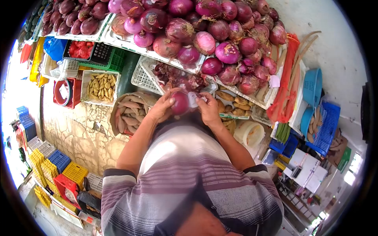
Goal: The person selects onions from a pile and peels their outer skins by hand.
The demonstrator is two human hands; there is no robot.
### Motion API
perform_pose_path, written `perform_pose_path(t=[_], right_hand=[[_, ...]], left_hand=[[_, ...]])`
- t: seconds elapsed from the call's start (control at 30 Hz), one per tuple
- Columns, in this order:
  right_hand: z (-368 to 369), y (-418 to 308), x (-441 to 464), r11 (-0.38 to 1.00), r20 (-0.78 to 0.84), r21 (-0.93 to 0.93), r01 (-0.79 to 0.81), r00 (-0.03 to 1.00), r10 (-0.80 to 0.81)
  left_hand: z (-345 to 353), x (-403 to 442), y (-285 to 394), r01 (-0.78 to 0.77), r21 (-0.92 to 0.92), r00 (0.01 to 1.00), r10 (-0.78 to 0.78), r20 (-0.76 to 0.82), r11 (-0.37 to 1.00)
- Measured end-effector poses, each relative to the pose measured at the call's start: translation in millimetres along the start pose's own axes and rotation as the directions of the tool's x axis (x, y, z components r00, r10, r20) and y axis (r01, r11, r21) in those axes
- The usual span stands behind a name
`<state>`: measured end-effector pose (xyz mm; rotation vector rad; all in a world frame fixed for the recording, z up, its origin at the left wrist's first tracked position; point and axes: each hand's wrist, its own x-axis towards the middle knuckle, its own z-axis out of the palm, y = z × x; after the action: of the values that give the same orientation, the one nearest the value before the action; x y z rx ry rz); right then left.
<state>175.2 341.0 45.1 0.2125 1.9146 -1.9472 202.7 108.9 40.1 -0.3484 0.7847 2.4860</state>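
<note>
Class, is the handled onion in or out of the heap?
Out: the left hand holds the onion, with a gap before the heap.

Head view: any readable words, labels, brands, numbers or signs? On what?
None readable.
Pale tag on the onion pile: too small to read, may be blank.
White boxes, lower right: faint marks, too small and blurred.
Red onion in the left hand: no text visible.
</note>
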Motion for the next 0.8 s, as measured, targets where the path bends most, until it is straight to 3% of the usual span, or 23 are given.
perform_pose_path(t=[0.03, 0.13, 0.2, 0.27, 0.33, 0.37, 0.47, 0.53, 0.57, 0.6, 0.7, 0.77, 0.8], right_hand=[[5.7, -15.1, -0.9, 0.999, 0.006, 0.017, 0.038, 0.999, -0.038], [8.8, -35.4, -2.7, 0.956, 0.108, -0.262, 0.131, 0.988, -0.106], [14.0, -33.5, 2.2, 0.981, 0.05, 0.194, -0.025, 0.999, 0.016], [16.0, -28.2, 10.1, 0.826, 0.036, 0.552, -0.113, 0.993, 0.111], [8.2, -20.8, 16.5, 0.61, 0.019, 0.784, -0.119, 0.985, 0.169], [5.4, -18.8, 20.0, 0.675, 0.013, 0.725, -0.137, 0.983, 0.185], [-6.4, -0.1, 30.9, 0.795, 0.08, 0.554, -0.248, 0.966, 0.246], [-7.3, 7.7, 36.8, 0.828, -0.025, 0.441, -0.345, 0.918, 0.396], [-9.4, 11.2, 37.9, 0.835, -0.091, 0.383, -0.396, 0.883, 0.46], [-2.7, -0.5, 33.3, 0.89, -0.133, 0.203, -0.408, 0.889, 0.438], [1.0, -3.0, 20.4, 0.995, 0.066, -0.028, -0.097, 0.993, 0.099], [13.0, -24.0, 15.3, 0.999, 0.166, -0.023, -0.045, 0.985, 0.048], [22.0, -37.4, 14.5, 0.999, 0.193, 0.006, -0.052, 0.98, 0.05]], left_hand=[[2.9, -0.8, 2.9, 0.025, -0.006, 1.0, -0.025, 0.01, 1.0], [9.0, 3.7, 2.2, 0.066, 0.015, 0.997, -0.065, -0.043, 0.998], [6.6, 7.2, -5.5, -0.015, -0.083, 0.999, 0.01, -0.053, 0.996], [5.5, 7.2, -12.6, -0.083, -0.165, 0.99, 0.063, -0.123, 0.983], [17.4, -0.9, 1.7, -0.042, -0.306, 0.998, 0.026, -0.054, 0.951], [20.1, -2.7, 7.6, -0.018, -0.37, 1.0, 0.013, -0.017, 0.929], [4.8, 4.7, 1.7, -0.09, -0.094, 0.994, 0.084, -0.07, 0.991], [6.8, 8.8, 5.2, -0.137, 0.193, 0.979, 0.163, -0.126, 0.971], [8.7, 8.4, 6.4, -0.132, 0.251, 0.975, 0.171, -0.14, 0.959], [11.2, 8.3, 10.1, -0.127, 0.31, 0.971, 0.181, -0.154, 0.942], [9.6, 10.3, 12.1, -0.142, 0.457, 0.957, 0.24, -0.163, 0.878], [19.3, 9.0, 21.5, -0.068, 0.549, 0.955, 0.214, -0.206, 0.833], [18.5, 11.5, 18.8, -0.081, 0.665, 0.944, 0.271, -0.187, 0.743]])
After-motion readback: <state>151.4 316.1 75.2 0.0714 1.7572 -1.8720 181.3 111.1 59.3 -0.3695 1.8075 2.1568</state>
